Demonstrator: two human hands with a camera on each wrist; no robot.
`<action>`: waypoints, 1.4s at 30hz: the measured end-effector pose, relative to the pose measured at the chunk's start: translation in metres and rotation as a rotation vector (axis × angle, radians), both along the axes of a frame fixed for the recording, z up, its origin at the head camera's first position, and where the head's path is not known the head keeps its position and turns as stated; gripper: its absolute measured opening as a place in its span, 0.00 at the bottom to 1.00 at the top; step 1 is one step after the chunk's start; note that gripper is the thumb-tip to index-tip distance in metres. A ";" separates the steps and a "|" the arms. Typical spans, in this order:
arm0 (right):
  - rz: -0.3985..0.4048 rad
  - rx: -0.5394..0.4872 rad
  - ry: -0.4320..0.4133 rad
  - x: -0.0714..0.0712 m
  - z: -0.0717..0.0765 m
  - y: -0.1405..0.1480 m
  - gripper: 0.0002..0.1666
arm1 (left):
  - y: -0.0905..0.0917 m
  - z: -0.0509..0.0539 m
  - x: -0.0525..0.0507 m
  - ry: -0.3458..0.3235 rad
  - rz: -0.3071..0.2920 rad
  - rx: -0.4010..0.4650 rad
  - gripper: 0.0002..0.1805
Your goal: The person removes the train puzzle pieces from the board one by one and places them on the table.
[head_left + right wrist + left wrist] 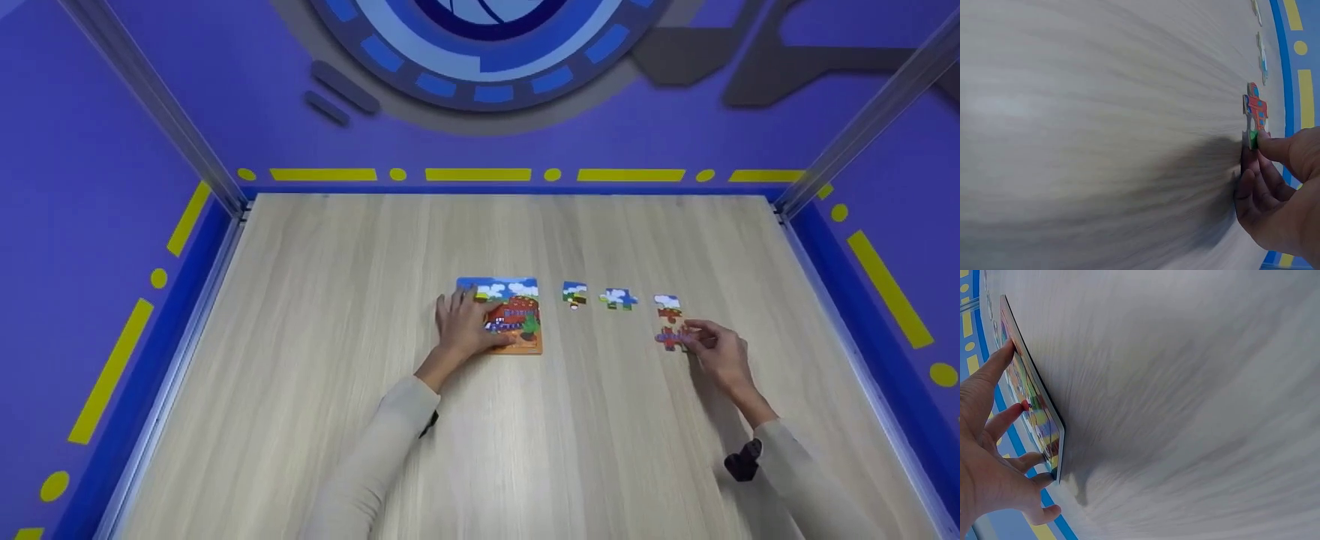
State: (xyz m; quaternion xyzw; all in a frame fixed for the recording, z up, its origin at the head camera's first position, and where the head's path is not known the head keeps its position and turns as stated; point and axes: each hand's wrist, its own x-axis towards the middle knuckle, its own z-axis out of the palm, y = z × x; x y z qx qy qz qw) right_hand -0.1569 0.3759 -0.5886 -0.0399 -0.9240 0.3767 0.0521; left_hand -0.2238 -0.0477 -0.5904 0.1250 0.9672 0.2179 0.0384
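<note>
A small jigsaw puzzle board (523, 309) with a red-building picture lies on the wooden table. My left hand (460, 327) rests over its left part with spread fingers; the left wrist view shows fingertips touching the puzzle's face (1039, 408). Farther right, my right hand (724, 358) pinches the edge of a mostly red puzzle piece (667, 338) between thumb and fingers. That piece (1256, 109) looks slightly tilted in the right wrist view; whether it is fully off the table I cannot tell. Another sky-and-red piece (667, 306) lies just beyond it.
Two more loose pieces lie between board and right hand: a cloud-and-green piece (574, 293) and a mostly blue piece (619, 298). The wooden table (360, 262) is bordered by blue-purple walls (495, 146) at the back and sides.
</note>
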 end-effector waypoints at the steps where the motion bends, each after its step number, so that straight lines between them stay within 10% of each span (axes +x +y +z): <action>1: -0.008 0.007 0.012 0.000 0.000 -0.001 0.17 | 0.000 0.000 0.000 -0.004 0.000 0.002 0.44; 19: 0.024 0.127 0.049 0.001 -0.002 -0.005 0.16 | 0.000 0.005 -0.003 0.009 -0.010 -0.034 0.44; 28: -0.006 0.048 0.008 -0.003 0.004 -0.004 0.18 | -0.001 0.006 -0.002 -0.012 -0.028 -0.026 0.43; 42: 0.190 -0.102 -0.007 -0.023 0.017 -0.043 0.15 | -0.014 0.005 -0.005 0.002 -0.052 0.065 0.44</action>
